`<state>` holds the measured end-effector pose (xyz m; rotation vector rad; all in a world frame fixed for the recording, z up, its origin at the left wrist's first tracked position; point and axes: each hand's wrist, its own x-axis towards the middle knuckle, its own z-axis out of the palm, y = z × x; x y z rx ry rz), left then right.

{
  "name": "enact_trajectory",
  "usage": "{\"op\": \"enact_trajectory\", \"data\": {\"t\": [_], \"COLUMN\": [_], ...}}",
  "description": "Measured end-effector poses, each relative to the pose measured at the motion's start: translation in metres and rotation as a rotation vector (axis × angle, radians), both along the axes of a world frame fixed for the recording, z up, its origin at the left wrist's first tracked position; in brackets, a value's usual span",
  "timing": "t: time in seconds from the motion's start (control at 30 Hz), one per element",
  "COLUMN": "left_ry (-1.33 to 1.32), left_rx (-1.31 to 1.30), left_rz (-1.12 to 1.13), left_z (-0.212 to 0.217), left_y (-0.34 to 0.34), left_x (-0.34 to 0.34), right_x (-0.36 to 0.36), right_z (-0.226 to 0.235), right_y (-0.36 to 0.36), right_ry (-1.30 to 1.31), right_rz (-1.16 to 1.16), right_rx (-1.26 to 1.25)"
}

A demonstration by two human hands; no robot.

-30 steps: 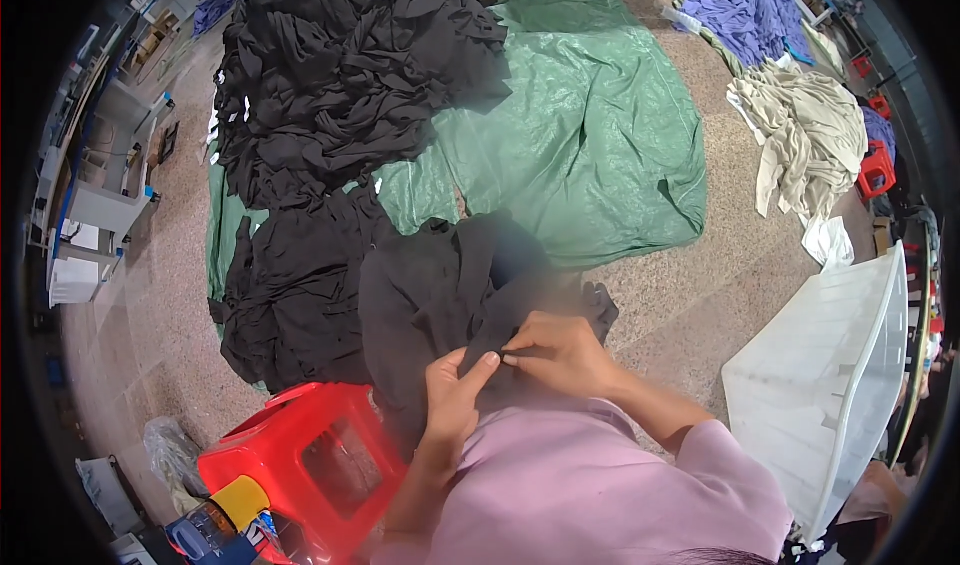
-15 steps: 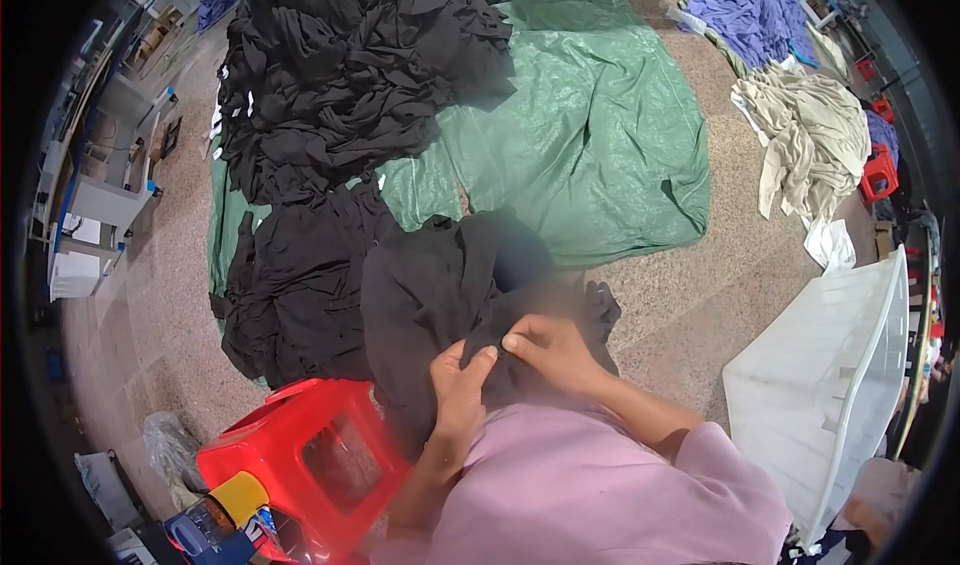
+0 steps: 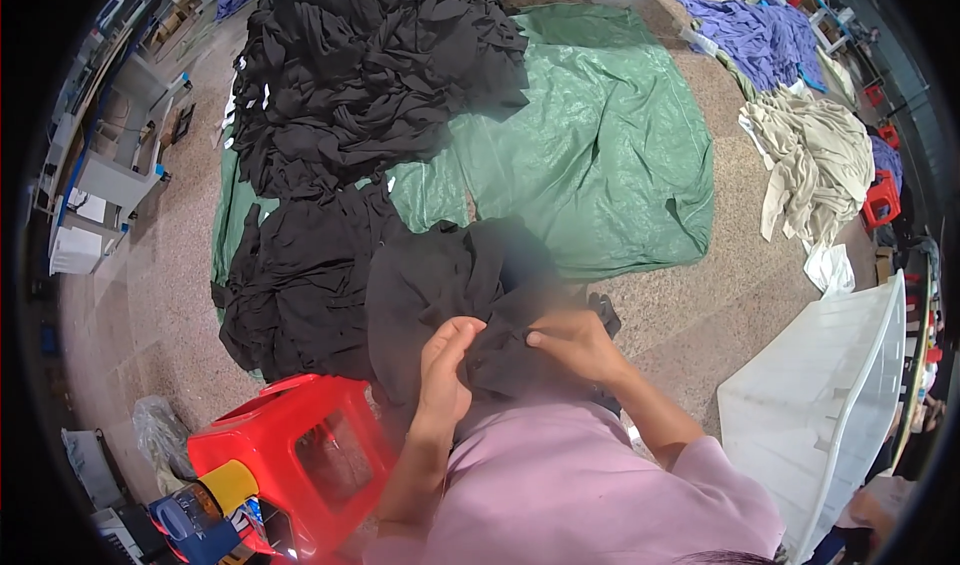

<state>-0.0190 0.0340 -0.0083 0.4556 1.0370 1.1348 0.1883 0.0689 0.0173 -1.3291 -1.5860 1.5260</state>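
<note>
A black garment [image 3: 440, 275] lies bunched over my lap, its details blurred in places. My left hand [image 3: 447, 365] pinches a bit of its cloth between thumb and fingers. Just to the right, my right hand [image 3: 575, 343] grips another part of the same garment, thumb pressed to the fingers. Between the hands runs a short stretch of dark fabric. Beyond my knees a large heap of black garments [image 3: 350, 75] covers part of a green plastic sheet [image 3: 610, 145], and a smaller black pile [image 3: 310, 275] lies nearer.
A red plastic stool [image 3: 290, 435] stands at my left, with a yellow roll [image 3: 230, 492] and a clear jar on it. To my right is a white plastic bin [image 3: 800, 395]. Cream garments [image 3: 815, 155] and purple garments [image 3: 755, 40] lie on the floor at far right.
My hands have moved apart, the right going slightly right and the left slightly up and left. Both stay on the black garment. The whole view has shifted a little.
</note>
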Motion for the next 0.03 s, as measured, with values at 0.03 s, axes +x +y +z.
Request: {"op": "enact_trajectory", "data": {"t": [0.03], "left_ry": [0.0], "left_rx": [0.036], "left_rz": [-0.031], "left_z": [-0.0005], "left_y": [-0.0009], "left_x": [-0.0008], "right_x": [0.0007], "right_z": [0.0013], "right_y": [0.0002], "right_ry": [0.023], "right_rz": [-0.005], "right_rx": [-0.006]}}
